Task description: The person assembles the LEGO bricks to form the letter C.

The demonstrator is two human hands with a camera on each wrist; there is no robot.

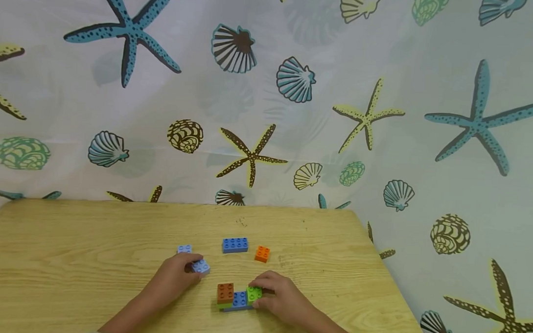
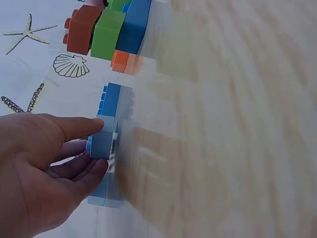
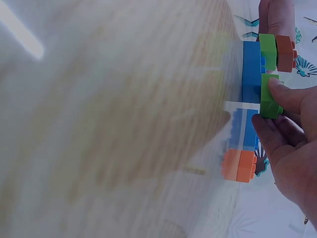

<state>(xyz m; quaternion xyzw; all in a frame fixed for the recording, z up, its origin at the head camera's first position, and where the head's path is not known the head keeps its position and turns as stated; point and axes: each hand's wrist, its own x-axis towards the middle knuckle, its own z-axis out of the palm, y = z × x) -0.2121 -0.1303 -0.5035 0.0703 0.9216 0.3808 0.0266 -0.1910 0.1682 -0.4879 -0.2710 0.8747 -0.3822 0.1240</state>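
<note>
My left hand (image 1: 174,278) pinches a light blue brick (image 1: 200,267) between thumb and fingers. A second light blue brick (image 1: 184,249) lies just behind that hand. With thumb and fingertips, my right hand (image 1: 281,294) grips a bright green brick (image 3: 270,101) at the right end of a long blue brick (image 1: 240,299). Whether the green brick is fully pressed down is unclear. At the long brick's left end, a brown brick (image 1: 225,292) sits on another green brick (image 2: 106,34).
Behind the stack, another long blue brick (image 1: 235,245) and an orange brick (image 1: 262,253) lie on the wooden table (image 1: 91,248). A curtain (image 1: 260,102) with starfish and shells hangs behind the table and along its right side.
</note>
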